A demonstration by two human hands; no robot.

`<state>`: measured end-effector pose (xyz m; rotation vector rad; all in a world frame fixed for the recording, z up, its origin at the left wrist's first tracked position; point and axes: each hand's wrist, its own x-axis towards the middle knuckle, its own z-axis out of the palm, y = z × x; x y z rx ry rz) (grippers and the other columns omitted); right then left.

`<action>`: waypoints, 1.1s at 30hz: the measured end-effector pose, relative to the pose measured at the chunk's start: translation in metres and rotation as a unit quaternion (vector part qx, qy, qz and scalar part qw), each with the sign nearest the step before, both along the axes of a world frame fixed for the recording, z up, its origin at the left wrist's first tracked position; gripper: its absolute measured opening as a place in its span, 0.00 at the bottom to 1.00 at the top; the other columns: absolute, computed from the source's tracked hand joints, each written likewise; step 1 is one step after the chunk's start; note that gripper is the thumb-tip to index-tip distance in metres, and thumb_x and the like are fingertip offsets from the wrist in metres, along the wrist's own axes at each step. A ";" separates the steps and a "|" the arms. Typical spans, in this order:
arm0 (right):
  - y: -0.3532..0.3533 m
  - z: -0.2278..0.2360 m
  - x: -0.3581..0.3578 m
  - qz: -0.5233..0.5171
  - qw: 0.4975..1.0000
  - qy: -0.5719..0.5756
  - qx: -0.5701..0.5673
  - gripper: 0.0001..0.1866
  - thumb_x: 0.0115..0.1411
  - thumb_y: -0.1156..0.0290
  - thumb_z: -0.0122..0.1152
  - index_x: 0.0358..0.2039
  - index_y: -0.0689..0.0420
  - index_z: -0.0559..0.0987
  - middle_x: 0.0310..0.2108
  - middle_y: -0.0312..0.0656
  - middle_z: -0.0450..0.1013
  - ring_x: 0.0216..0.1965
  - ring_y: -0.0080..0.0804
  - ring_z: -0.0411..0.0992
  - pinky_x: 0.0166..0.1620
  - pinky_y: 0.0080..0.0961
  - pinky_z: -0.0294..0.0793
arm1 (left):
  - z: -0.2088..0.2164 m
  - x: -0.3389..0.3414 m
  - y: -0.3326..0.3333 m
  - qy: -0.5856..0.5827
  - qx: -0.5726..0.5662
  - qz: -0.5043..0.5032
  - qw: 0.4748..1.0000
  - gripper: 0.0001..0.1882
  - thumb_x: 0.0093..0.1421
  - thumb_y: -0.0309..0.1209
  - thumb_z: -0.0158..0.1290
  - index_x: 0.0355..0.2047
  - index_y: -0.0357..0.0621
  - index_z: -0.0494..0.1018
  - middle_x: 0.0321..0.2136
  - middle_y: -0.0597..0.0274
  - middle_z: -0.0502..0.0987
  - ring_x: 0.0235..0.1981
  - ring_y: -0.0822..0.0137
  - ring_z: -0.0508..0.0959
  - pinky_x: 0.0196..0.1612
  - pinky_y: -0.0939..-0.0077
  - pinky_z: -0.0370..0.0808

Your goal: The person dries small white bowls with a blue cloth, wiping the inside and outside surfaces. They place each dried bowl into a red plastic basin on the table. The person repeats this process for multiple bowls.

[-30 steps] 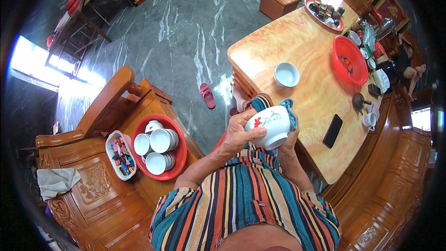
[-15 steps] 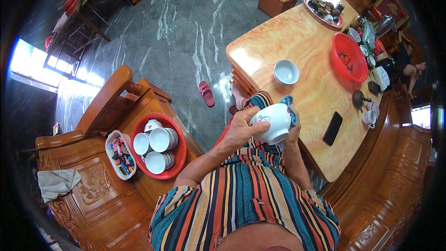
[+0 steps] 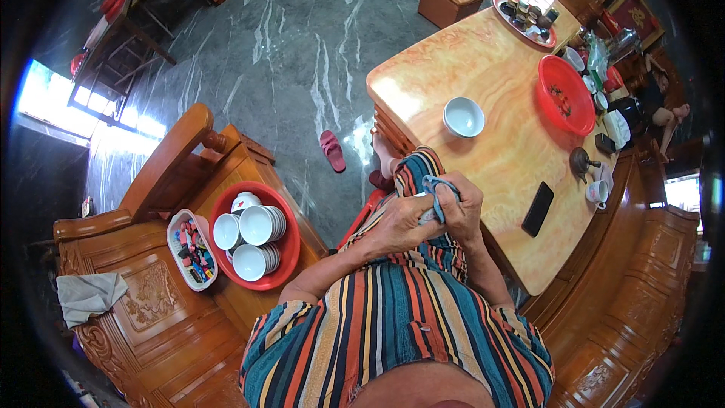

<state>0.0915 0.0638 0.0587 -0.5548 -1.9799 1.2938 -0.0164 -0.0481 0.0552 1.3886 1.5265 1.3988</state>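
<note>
In front of my lap, my left hand (image 3: 402, 224) is closed on a white bowl (image 3: 427, 216), of which only a small part shows between my hands. A blue cloth (image 3: 433, 185) is gripped in my right hand (image 3: 462, 207) and pressed against the bowl. Both hands are close together, and most of the bowl is hidden behind the fingers. On the table beyond, another white bowl (image 3: 464, 117) stands upright. To my left, a red basin (image 3: 291, 263) on the wooden bench holds several stacked white bowls (image 3: 257, 225).
The marbled table (image 3: 423, 68) carries a red basin (image 3: 545, 109), a black phone (image 3: 537, 209), a patterned cup (image 3: 596, 193) and a tray of small items (image 3: 498, 17). A white basket (image 3: 202, 285) and grey cloth (image 3: 92, 296) lie on the left bench. A slipper (image 3: 331, 151) is on the floor.
My right hand has come round from the bowl's far right side to the front, with the cloth, beside my left hand. The bowl has turned and is now mostly covered.
</note>
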 end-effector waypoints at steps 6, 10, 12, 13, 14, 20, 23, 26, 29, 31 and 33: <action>0.010 0.000 0.003 0.027 0.963 0.055 -0.261 0.11 0.61 0.67 0.53 0.27 0.62 0.76 0.20 0.30 0.67 0.22 0.15 0.61 0.25 0.16 0.61 | 0.012 -0.014 -0.008 -0.130 -0.012 -0.022 0.991 0.13 0.55 0.35 0.59 0.27 0.37 0.71 0.18 0.65 0.69 0.20 0.77 0.69 0.24 0.78 0.67; 0.007 0.008 0.001 0.010 0.926 0.088 -0.367 0.16 0.61 0.59 0.47 0.25 0.57 0.73 0.21 0.32 0.68 0.21 0.18 0.63 0.26 0.17 0.62 | 0.021 -0.015 -0.011 -0.251 -0.030 -0.015 0.967 0.13 0.53 0.36 0.62 0.27 0.39 0.73 0.20 0.72 0.70 0.23 0.81 0.69 0.26 0.83 0.68; 0.011 -0.014 0.005 -0.005 0.893 0.111 -0.436 0.18 0.61 0.55 0.46 0.25 0.57 0.73 0.22 0.37 0.71 0.22 0.24 0.67 0.28 0.20 0.67 | 0.022 -0.015 -0.010 -0.287 -0.029 -0.002 0.958 0.13 0.50 0.36 0.64 0.27 0.40 0.74 0.22 0.71 0.72 0.23 0.81 0.69 0.26 0.84 0.67; 0.011 -0.023 0.006 -0.024 0.864 0.125 -0.487 0.18 0.61 0.55 0.47 0.26 0.57 0.73 0.22 0.38 0.72 0.22 0.25 0.68 0.29 0.21 0.68 | 0.021 -0.014 -0.010 -0.305 -0.030 0.004 0.952 0.13 0.49 0.36 0.64 0.27 0.40 0.75 0.22 0.70 0.73 0.23 0.80 0.69 0.27 0.85 0.67; 0.011 -0.032 0.008 -0.043 0.832 0.139 -0.535 0.18 0.61 0.55 0.47 0.27 0.57 0.74 0.23 0.39 0.72 0.23 0.26 0.69 0.29 0.21 0.69 | 0.020 -0.014 -0.009 -0.305 -0.022 0.004 0.952 0.14 0.50 0.36 0.64 0.26 0.40 0.74 0.22 0.71 0.72 0.23 0.81 0.69 0.27 0.85 0.67; -0.004 -0.082 0.012 0.064 0.730 0.260 -0.629 0.20 0.61 0.52 0.48 0.37 0.57 0.74 0.32 0.42 0.74 0.31 0.32 0.73 0.36 0.28 0.74 | 0.012 -0.010 -0.007 -0.367 0.002 -0.001 0.930 0.15 0.48 0.36 0.64 0.26 0.39 0.73 0.23 0.67 0.73 0.24 0.80 0.70 0.27 0.85 0.66; -0.009 -0.136 0.018 0.121 0.710 0.293 -0.629 0.22 0.61 0.52 0.47 0.43 0.57 0.74 0.38 0.44 0.76 0.36 0.36 0.76 0.40 0.33 0.77 | 0.012 -0.006 -0.004 -0.388 -0.003 -0.007 0.922 0.15 0.49 0.36 0.64 0.26 0.38 0.73 0.24 0.66 0.74 0.25 0.80 0.70 0.29 0.84 0.67; -0.010 -0.111 0.022 0.078 0.700 0.238 -0.669 0.22 0.61 0.52 0.46 0.44 0.57 0.74 0.38 0.43 0.76 0.36 0.37 0.76 0.40 0.34 0.77 | 0.012 -0.002 -0.004 -0.344 -0.020 -0.017 0.939 0.14 0.52 0.35 0.62 0.30 0.36 0.74 0.26 0.67 0.74 0.28 0.79 0.71 0.30 0.83 0.68; -0.003 -0.078 0.016 0.029 0.669 0.184 -0.720 0.22 0.62 0.52 0.46 0.44 0.57 0.74 0.37 0.42 0.76 0.36 0.35 0.75 0.39 0.33 0.77 | 0.006 0.002 -0.005 -0.189 -0.023 -0.054 0.980 0.14 0.57 0.33 0.58 0.37 0.33 0.74 0.26 0.67 0.75 0.28 0.78 0.72 0.30 0.82 0.70; 0.011 -0.082 0.020 0.038 0.741 0.149 -0.653 0.20 0.63 0.55 0.45 0.44 0.57 0.73 0.35 0.41 0.75 0.35 0.33 0.75 0.39 0.31 0.77 | 0.002 0.005 -0.004 -0.157 -0.015 -0.059 0.986 0.14 0.58 0.34 0.58 0.36 0.33 0.74 0.25 0.66 0.75 0.27 0.78 0.72 0.30 0.82 0.70; 0.020 -0.081 0.026 0.003 0.797 0.138 -0.588 0.18 0.65 0.58 0.42 0.43 0.58 0.73 0.34 0.39 0.75 0.33 0.28 0.73 0.38 0.27 0.75 | -0.002 0.008 -0.004 -0.148 -0.010 -0.053 0.988 0.14 0.58 0.35 0.58 0.36 0.34 0.74 0.24 0.64 0.74 0.25 0.78 0.72 0.28 0.81 0.70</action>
